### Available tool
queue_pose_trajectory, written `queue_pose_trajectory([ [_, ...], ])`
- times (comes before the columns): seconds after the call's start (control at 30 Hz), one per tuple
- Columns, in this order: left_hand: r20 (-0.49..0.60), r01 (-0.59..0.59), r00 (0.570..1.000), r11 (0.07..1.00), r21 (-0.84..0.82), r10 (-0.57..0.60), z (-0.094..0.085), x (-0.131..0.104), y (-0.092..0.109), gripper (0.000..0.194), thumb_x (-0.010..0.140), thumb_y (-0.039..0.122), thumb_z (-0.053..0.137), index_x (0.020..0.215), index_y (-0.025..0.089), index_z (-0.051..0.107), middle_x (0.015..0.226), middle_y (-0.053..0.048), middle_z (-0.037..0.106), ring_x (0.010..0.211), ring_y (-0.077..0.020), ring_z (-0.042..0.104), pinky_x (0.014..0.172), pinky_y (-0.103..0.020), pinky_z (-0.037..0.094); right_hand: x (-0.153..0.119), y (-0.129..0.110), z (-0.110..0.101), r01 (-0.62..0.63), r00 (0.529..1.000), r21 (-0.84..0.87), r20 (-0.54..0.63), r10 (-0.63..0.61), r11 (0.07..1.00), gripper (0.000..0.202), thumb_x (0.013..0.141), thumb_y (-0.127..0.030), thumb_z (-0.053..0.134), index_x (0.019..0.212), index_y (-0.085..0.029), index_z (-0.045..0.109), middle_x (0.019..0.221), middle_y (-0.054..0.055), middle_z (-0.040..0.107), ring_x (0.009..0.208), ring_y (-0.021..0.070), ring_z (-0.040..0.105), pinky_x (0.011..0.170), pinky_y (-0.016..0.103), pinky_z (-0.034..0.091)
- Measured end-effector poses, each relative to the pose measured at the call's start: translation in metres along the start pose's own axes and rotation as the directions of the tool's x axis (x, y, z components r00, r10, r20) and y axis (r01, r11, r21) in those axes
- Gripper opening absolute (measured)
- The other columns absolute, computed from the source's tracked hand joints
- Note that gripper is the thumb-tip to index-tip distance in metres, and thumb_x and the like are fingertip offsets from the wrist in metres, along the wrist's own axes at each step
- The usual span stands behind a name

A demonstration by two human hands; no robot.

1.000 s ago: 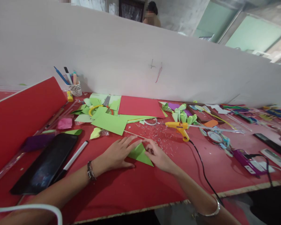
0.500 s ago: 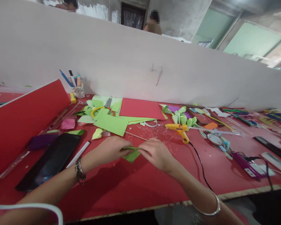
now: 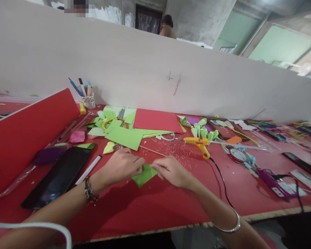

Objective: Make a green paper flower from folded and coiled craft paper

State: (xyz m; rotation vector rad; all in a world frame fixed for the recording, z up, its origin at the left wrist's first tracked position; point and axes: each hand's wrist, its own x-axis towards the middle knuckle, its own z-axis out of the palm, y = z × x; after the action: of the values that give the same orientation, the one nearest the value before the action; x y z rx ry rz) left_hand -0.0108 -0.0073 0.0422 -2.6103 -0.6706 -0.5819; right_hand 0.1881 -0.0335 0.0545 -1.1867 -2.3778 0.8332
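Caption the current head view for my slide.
Left hand and right hand hold green paper at a red table, yellow glue gun to the right.

Craft workspace, likely small workshop. Red surface (image 3: 171, 211) strewn with cut green paper (image 3: 124, 136), scissors (image 3: 109, 123), yellow glue gun (image 3: 202, 147), pen cup (image 3: 88, 101), bundled pipe cleaners (image 3: 264, 123). White partition (image 3: 134, 65) behind; beyond it, bare patchy wall (image 3: 194, 20), more people (image 3: 168, 27).

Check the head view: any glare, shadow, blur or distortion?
Head view: soft shadows beneath the left hand and right hand; faint reflection on the dark screen; pale sheen across the red tabletop at right; far-right clutter soft; partition slants, possibly lens distortion or head tilt; heads behind it pixelated.
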Motion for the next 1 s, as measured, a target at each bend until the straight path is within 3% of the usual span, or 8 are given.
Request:
queue_pose_trajectory([
  [0.1, 0.051, 0.012, 0.999, 0.999, 0.042, -0.014, 0.002, -0.014, -0.02, 0.023, 0.074, 0.012, 0.04, 0.054, 0.018, 0.047, 0.041, 0.005, 0.048, 0.04, -0.0091, 0.04, 0.052, -0.025, 0.029, -0.006, 0.009, -0.007, -0.038, 0.999, 0.071, 0.003, 0.038, 0.997, 0.04, 0.088, -0.033, 0.032, 0.053, -0.016, 0.041, 0.048, -0.004, 0.046, 0.047, 0.0059, 0.044, 0.052, 0.017, 0.03],
  [0.2, 0.083, 0.129, 0.987, 0.986, 0.104, -0.138, 0.002, -0.024, -0.036, 0.024, 0.075, 0.013, 0.041, 0.054, 0.018, 0.05, 0.042, 0.004, 0.05, 0.041, -0.0093, 0.043, 0.052, -0.025, 0.03, -0.011, 0.019, -0.011, -0.069, 0.998, 0.069, -0.004, 0.069, 0.995, 0.038, 0.088, -0.032, 0.033, 0.054, -0.016, 0.042, 0.048, -0.004, 0.046, 0.046, 0.0062, 0.044, 0.052, 0.018, 0.03],
  [0.33, 0.107, 0.299, 0.949, 0.954, -0.02, -0.296, -0.007, -0.017, -0.03, 0.021, 0.081, 0.023, 0.04, 0.073, 0.018, 0.058, 0.063, 0.0, 0.062, 0.057, -0.0124, 0.054, 0.056, -0.024, 0.034, -0.011, 0.022, -0.012, -0.045, 0.999, 0.022, 0.019, 0.045, 0.999, 0.037, 0.087, -0.032, 0.034, 0.056, -0.016, 0.045, 0.05, -0.003, 0.048, 0.048, 0.0072, 0.044, 0.051, 0.019, 0.029],
  [0.4, 0.22, 0.247, 0.953, 0.955, -0.162, -0.209, -0.012, -0.009, -0.019, 0.02, 0.082, 0.032, 0.044, 0.084, 0.019, 0.058, 0.073, -0.001, 0.064, 0.062, -0.0133, 0.056, 0.054, -0.023, 0.034, -0.007, 0.02, -0.011, 0.021, 0.999, -0.018, 0.034, -0.021, 1.0, 0.036, 0.087, -0.032, 0.034, 0.059, -0.016, 0.048, 0.053, -0.002, 0.05, 0.051, 0.0082, 0.045, 0.052, 0.02, 0.029],
  [0.5, 0.354, 0.215, 0.927, 0.948, -0.232, -0.124, -0.011, -0.002, -0.005, 0.027, 0.084, 0.03, 0.04, 0.068, 0.018, 0.058, 0.053, 0.001, 0.058, 0.047, -0.0114, 0.05, 0.046, -0.023, 0.026, 0.0, 0.016, -0.009, 0.128, 0.992, -0.162, 0.002, -0.129, 0.979, 0.029, 0.087, -0.028, 0.035, 0.069, -0.016, 0.055, 0.064, 0.001, 0.056, 0.061, 0.0106, 0.048, 0.059, 0.022, 0.032],
  [0.6, 0.368, 0.241, 0.917, 0.948, -0.206, -0.153, -0.002, -0.002, 0.001, 0.03, 0.086, 0.025, 0.037, 0.065, 0.017, 0.057, 0.05, 0.001, 0.055, 0.041, -0.0105, 0.044, 0.043, -0.024, 0.019, 0.006, 0.012, -0.003, 0.175, 0.97, -0.411, -0.086, -0.229, 0.895, 0.02, 0.084, -0.021, 0.039, 0.078, -0.017, 0.058, 0.074, 0.004, 0.059, 0.071, 0.0135, 0.048, 0.072, 0.027, 0.031],
  [0.7, 0.356, 0.262, 0.921, 0.931, -0.255, -0.162, 0.005, -0.003, 0.004, 0.031, 0.086, 0.027, 0.036, 0.065, 0.017, 0.056, 0.05, 0.001, 0.053, 0.041, -0.0094, 0.04, 0.043, -0.024, 0.016, 0.012, 0.006, 0.006, 0.212, 0.944, -0.553, -0.098, -0.315, 0.806, 0.018, 0.078, -0.016, 0.041, 0.068, -0.017, 0.055, 0.063, 0.001, 0.057, 0.062, 0.0119, 0.046, 0.074, 0.028, 0.029],
  [1.0, 0.442, 0.365, 0.883, 0.818, -0.445, -0.154, -0.006, -0.009, -0.009, 0.038, 0.085, 0.029, 0.037, 0.053, 0.014, 0.049, 0.044, 0.004, 0.038, 0.041, -0.0061, 0.028, 0.044, -0.022, 0.015, 0.005, 0.026, 0.004, 0.159, 0.935, -0.576, -0.174, -0.31, 0.802, 0.017, 0.069, -0.011, 0.04, 0.054, -0.017, 0.047, 0.049, -0.004, 0.05, 0.048, 0.0074, 0.036, 0.063, 0.023, 0.027],
])
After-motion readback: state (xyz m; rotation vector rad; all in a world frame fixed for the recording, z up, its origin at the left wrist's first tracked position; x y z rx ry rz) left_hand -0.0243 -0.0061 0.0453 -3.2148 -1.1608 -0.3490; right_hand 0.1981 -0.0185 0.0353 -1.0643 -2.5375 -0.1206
